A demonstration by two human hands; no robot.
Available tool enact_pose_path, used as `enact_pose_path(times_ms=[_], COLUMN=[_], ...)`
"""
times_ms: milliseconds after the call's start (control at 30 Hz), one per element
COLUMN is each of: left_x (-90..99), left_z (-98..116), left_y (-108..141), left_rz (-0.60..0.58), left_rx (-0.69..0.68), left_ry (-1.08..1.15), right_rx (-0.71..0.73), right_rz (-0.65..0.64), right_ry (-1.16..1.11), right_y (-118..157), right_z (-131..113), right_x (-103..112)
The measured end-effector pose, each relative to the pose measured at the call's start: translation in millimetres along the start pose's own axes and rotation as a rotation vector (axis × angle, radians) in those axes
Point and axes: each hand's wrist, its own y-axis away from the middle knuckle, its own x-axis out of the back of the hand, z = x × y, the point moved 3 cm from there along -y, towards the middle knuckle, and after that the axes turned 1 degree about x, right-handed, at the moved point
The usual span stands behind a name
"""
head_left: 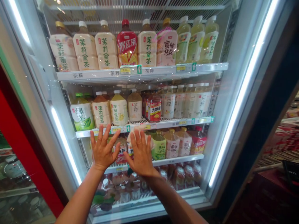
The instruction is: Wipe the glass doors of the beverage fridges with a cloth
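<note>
My left hand [104, 149] has its fingers spread wide and its palm toward the glass door [187, 74] of a drinks fridge, apparently resting on it. To its right, my right hand [140, 152] presses a pale pinkish-white cloth [150, 141] against the same glass. The cloth shows around the fingertips and is partly hidden by the hand. Behind the glass, near the hands, stand a green-tea bottle [81, 113], a red-labelled iced tea bottle [154, 107] and a green-labelled bottle [159, 145].
Tea bottles fill the upper shelf [93, 74], the middle shelf [182, 123] and lower shelves. Bright light strips [245, 90] run down both sides of the door. A red frame [28, 143] borders another fridge at left. A wire rack [277, 157] with packages stands at right.
</note>
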Motion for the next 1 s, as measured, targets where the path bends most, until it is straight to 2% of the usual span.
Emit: enact_pose_path(times_ms=[67, 100, 133, 167, 267, 300, 333, 367, 400, 433, 533, 567, 600, 633, 667, 733, 800, 833, 867, 933, 1000], left_x=[-0.4, -0.6, -0.7, -0.6, 0.4, 0.8, 1.0, 1.1, 1.2, 1.2, 0.9, 0.7, 0.6, 0.5, 0.5, 0.8, 0.7, 0.6, 0.4, 0.1, 0.3], left_z=[0, 0, 0, 0, 0, 0, 0, 0, 0, 0, 0, 0, 0, 0, 0, 0, 0, 0, 0, -1, -1], left_y=[0, 0, 0, 0, 0, 0, 0, 0, 0, 0, 1, 1, 1, 1, 1, 1, 1, 1, 1, 1, 1], left_rz=[-0.007, -0.010, -0.010, -0.007, 0.005, 0.005, 0.002, 0.000, -0.001, 0.000, 0.006, 0.004, 0.001, -0.001, 0.000, 0.010, 0.015, 0.016, 0.014, 0.016, 0.021], left_rx=[0.006, 0.008, 0.009, 0.007, -0.002, -0.001, 0.002, 0.005, 0.008, 0.011, 0.014, 0.016, 0.018, 0.018, 0.018, 0.013, 0.009, 0.009, 0.010, 0.013, 0.014], left_ry=[0.007, 0.010, 0.012, 0.012, 0.009, 0.009, 0.011, 0.013, 0.014, 0.014, 0.010, 0.009, 0.009, 0.007, 0.005, 0.008, 0.017, 0.022, 0.025, 0.025, 0.024], right_rx=[-0.049, -0.060, -0.058, -0.053, -0.051, -0.037, -0.035, -0.044, -0.052, -0.072, -0.091, -0.081, -0.073, -0.062, -0.045, -0.012, 0.038, 0.096, 0.150, 0.201, 0.135], right_rz=[0.040, 0.053, 0.059, 0.060, 0.070, 0.066, 0.059, 0.059, 0.058, 0.066, 0.089, 0.110, 0.113, 0.107, 0.092, 0.067, 0.107, 0.115, 0.112, 0.083, 0.076], right_ry=[-0.002, 0.005, 0.016, 0.030, 0.069, 0.062, 0.059, 0.058, 0.054, 0.052, 0.009, 0.007, 0.004, 0.006, 0.014, 0.038, 0.061, 0.053, 0.047, 0.039, 0.042], right_y=[-44, -48, -38, -17, 79, 104, 117, 117, 102, 76, -31, -57, -72, -73, -61, -8, 49, 66, 72, 47, -6], right_z=[2, 1, -1, -5, -18, -22, -25, -25, -25, -22, -11, -8, -5, -4, -4, -6, -6, -5, -2, 8, 23], right_x=[11, 11, 8, 2, -23, -31, -35, -36, -32, -25, 8, 17, 21, 22, 19, 5, -8, -13, -14, -7, 12])
